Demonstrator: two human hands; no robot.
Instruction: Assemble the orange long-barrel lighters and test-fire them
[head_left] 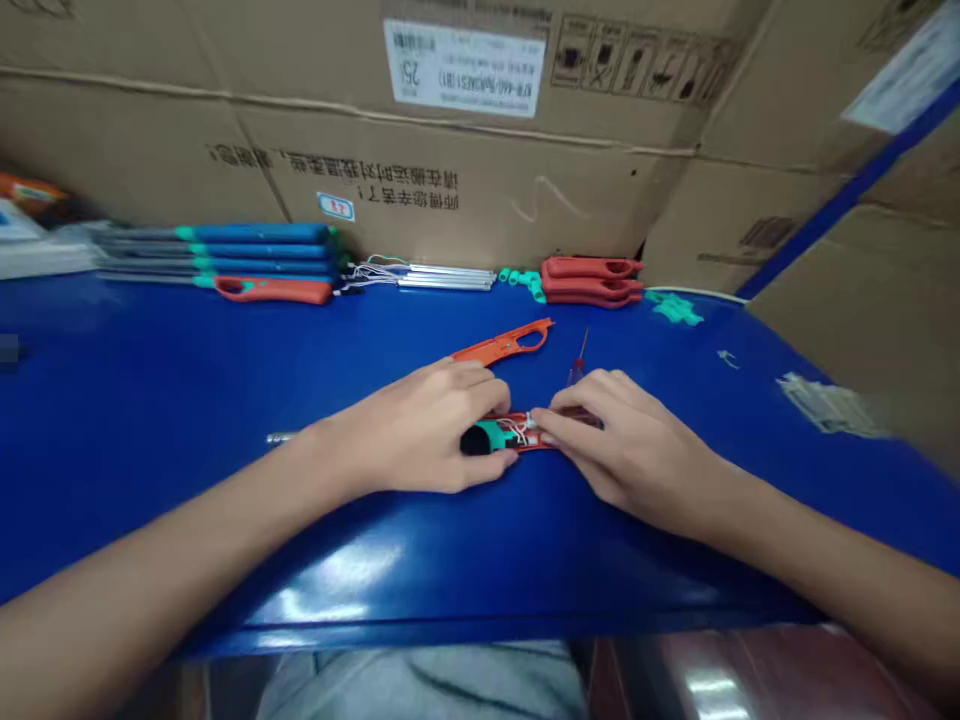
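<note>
Spanning the red casing [536, 447] from edge to edge, the left hand [442, 425] has its grip closed on it, thumb on the near side. The casing is on or just above the blue surface [420, 560], open side up, its black round part [475, 440], green piece [498, 434] and white wires [517, 428] showing between the 2 hands. The right hand [630, 440] bunches its fingers at the wires; whether its grip holds any, I cannot tell. Beyond lie 1 orange shell half [499, 347] and 1 screwdriver [576, 372].
</note>
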